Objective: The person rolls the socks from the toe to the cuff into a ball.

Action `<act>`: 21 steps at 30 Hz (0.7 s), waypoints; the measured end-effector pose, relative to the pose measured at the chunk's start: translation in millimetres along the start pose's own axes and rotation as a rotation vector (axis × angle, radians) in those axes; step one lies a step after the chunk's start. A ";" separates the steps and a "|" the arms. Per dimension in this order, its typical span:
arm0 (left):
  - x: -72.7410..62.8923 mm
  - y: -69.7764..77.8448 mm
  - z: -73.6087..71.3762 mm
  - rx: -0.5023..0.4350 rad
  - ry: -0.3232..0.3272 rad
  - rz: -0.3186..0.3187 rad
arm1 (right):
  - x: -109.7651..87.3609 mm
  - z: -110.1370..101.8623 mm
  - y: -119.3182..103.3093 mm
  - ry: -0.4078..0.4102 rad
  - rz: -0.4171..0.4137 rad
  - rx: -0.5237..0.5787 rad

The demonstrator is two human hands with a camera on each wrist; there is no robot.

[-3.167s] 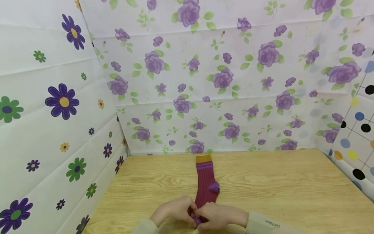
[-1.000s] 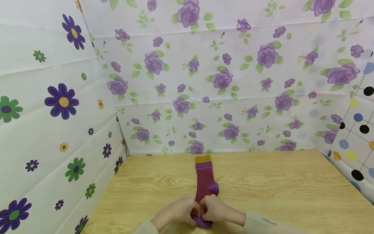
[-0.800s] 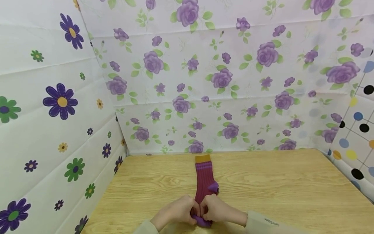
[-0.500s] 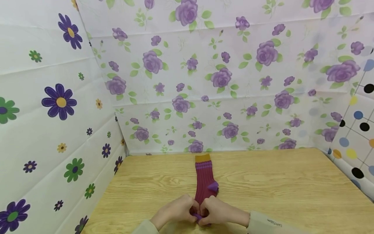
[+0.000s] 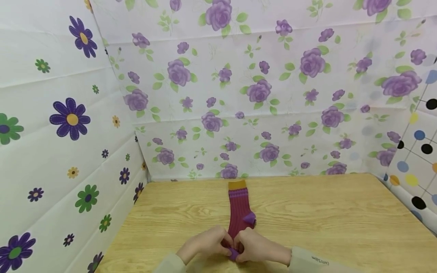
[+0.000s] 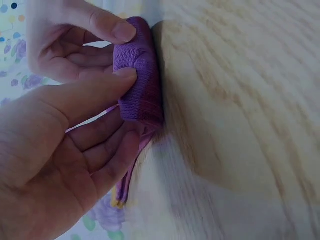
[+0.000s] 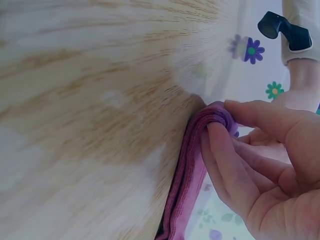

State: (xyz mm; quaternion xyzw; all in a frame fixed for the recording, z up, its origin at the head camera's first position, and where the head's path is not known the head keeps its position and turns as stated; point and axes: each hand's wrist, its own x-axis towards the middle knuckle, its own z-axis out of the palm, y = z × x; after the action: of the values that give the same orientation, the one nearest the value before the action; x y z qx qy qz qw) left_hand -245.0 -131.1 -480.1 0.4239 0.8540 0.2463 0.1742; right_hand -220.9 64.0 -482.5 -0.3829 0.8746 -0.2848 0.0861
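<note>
A maroon ribbed sock lies lengthwise on the wooden table, mustard cuff at the far end and purple heel patch to the right. Its near toe end is rolled over into a small purple roll. My left hand pinches the roll's left side, thumb on the near face and fingers behind. On the right side, my right hand pinches the same roll, its fingertips close to the left hand's. Stacked fabric layers show along the edge in the right wrist view. Fingers partly hide the roll in the head view.
Bare wood-grain table extends on both sides of the sock. Flower-printed cloth walls stand behind and at left, with a dotted cloth at right. A black device sits on the left wrist.
Thumbs have shifted from over the folded purple toe to its near side, and the roll looks tighter than a second ago. The cuff and heel stay in place.
</note>
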 end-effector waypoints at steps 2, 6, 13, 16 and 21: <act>1.2 -1.5 -0.7 -0.060 -0.004 -0.031 | 0.1 -0.7 0.2 -0.002 -0.001 -0.002; 2.4 -0.9 -3.0 -0.209 0.007 -0.121 | -0.4 -1.5 2.5 -0.008 -0.007 0.031; 3.6 5.5 -4.3 -0.267 0.089 -0.224 | -0.7 -1.6 5.8 -0.025 -0.032 0.088; 3.8 7.6 -3.6 -0.258 0.133 -0.252 | 1.0 -2.4 6.1 -0.024 -0.021 0.104; 2.4 10.5 -3.6 -0.259 0.178 -0.277 | 5.0 -2.0 9.8 -0.011 0.030 0.149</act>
State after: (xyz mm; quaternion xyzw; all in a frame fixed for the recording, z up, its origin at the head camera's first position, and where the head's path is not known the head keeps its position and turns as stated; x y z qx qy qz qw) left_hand -241.5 -124.7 -471.5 0.2531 0.8773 0.3642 0.1833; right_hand -231.3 66.6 -486.1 -0.3639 0.8561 -0.3457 0.1232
